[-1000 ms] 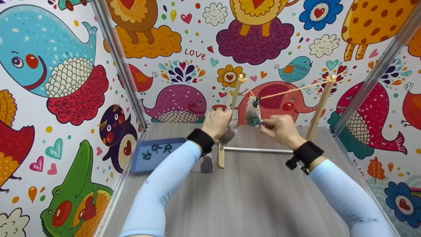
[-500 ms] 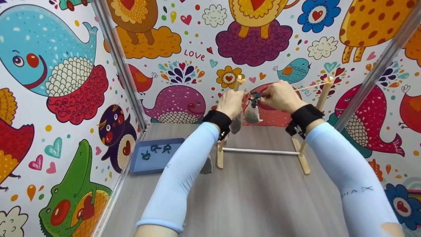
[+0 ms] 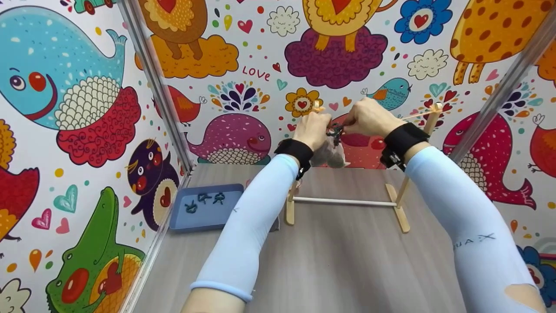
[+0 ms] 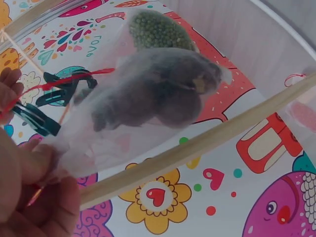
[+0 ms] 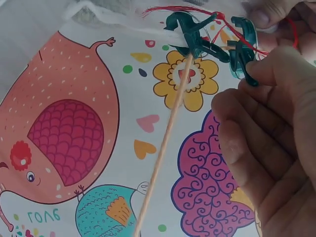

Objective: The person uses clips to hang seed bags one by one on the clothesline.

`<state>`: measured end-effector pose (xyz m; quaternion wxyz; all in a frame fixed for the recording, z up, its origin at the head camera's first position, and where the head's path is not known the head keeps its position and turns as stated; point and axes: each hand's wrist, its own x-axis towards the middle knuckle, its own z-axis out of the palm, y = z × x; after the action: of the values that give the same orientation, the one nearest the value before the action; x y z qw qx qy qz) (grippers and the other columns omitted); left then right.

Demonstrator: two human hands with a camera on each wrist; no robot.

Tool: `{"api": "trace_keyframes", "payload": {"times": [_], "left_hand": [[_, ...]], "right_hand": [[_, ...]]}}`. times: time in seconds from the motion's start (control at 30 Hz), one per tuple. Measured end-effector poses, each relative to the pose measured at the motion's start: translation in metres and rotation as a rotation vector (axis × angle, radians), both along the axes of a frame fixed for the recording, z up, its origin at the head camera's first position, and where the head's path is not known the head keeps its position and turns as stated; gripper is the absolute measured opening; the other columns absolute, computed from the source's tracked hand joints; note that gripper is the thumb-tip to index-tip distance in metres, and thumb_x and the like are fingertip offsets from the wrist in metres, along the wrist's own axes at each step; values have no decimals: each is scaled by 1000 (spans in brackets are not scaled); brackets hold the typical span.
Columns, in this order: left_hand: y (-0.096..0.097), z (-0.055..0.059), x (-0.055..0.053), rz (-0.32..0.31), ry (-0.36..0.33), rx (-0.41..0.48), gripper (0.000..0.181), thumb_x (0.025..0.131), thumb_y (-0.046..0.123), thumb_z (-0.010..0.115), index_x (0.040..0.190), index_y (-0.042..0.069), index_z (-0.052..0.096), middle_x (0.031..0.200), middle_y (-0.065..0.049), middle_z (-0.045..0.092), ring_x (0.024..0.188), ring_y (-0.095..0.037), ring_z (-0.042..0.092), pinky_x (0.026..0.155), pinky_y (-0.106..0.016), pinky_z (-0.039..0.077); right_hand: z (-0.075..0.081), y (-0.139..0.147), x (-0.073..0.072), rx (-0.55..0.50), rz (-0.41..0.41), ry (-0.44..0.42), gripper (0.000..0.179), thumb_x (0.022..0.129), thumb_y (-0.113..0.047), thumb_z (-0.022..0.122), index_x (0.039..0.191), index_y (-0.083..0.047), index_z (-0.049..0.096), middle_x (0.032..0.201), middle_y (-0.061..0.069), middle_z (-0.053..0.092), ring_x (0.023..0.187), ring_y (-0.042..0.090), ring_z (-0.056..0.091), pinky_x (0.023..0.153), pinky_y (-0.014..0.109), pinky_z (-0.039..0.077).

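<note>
My left hand grips the gathered top of a sheer drawstring bag with dark lumpy contents and a red string. My right hand pinches a dark green clip between thumb and finger, close to the bag's top. A second green clip sits on the orange cord beside it. Behind the dark bag hangs another sheer bag filled with green beans. Both hands are near the left wooden post, just under its top in the head view.
A blue tray with several dark green clips lies at the left on the table. The stand's white bar joins its two wooden feet. The right post holds the cord's other end. One more bag lies behind my left arm, mostly hidden.
My left hand has risen along the left post with the dark bag. My right hand has moved up from the hanging bag's bottom to the cord, bringing a clip beside the other one.
</note>
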<state>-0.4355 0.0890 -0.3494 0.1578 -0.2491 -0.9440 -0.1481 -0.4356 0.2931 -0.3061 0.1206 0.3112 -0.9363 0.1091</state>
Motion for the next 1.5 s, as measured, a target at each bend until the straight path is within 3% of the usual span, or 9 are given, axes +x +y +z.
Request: {"api": "trace_keyframes", "payload": {"times": [0.27,0.4,0.63,0.73,0.83,0.97,1.17,1.37,1.5], "left_hand": [[-3,-6,0,-52,5,160,22,103,-2,66,116,12,78,118,-4,84,107,-29,83,91,-39,67],[-8,-10,-1,-50,-1,234,26,103,-2,66,119,14,81,119,-3,86,109,-28,83,95,-38,67],[-20,-17,3,-132,27,193,18,106,5,68,117,12,80,113,-6,86,105,-28,83,93,-41,67],[-35,-23,0,-193,47,238,15,107,9,69,117,7,80,115,-10,86,105,-29,83,94,-41,67],[-60,-31,-4,-195,50,320,16,108,10,68,118,4,79,117,-14,86,104,-30,83,96,-41,67],[-102,-47,-9,-87,42,394,18,109,11,66,118,3,79,117,-16,86,103,-32,83,97,-42,67],[-169,-84,-16,118,39,379,21,107,15,67,118,4,80,116,-17,86,107,-38,83,101,-49,65],[-238,-126,-14,323,-43,363,22,106,14,66,116,1,80,115,-22,85,109,-45,80,101,-58,62],[-280,-165,-4,477,-160,348,25,106,13,62,119,-2,78,121,-28,82,116,-51,78,105,-63,60]], "right_hand": [[-8,-7,-3,-34,87,-14,6,88,-4,86,83,-3,88,75,11,84,61,12,68,58,19,51],[-16,-9,-3,-46,55,9,14,88,-15,89,82,-3,86,72,11,82,58,15,67,57,26,55],[-44,-1,4,-82,22,72,17,85,-21,91,92,-5,88,82,10,85,71,24,79,67,43,65],[-57,3,9,-106,26,103,18,86,-18,90,97,-4,87,84,10,84,75,26,80,70,43,63],[-68,3,13,-134,6,117,22,89,-18,90,103,-2,86,86,12,84,77,28,79,71,45,63],[-76,4,18,-179,-25,135,32,91,-22,92,114,-1,84,94,16,85,81,32,80,75,50,65],[-92,18,28,-268,-67,241,35,94,-26,89,118,-1,84,92,17,83,80,35,77,73,48,59],[-128,41,36,-308,-90,446,18,95,-17,82,82,-5,78,68,13,71,58,26,62,57,37,44],[-161,53,43,-286,-157,397,23,94,-15,81,76,-6,73,66,13,69,58,28,63,57,40,46]]}}
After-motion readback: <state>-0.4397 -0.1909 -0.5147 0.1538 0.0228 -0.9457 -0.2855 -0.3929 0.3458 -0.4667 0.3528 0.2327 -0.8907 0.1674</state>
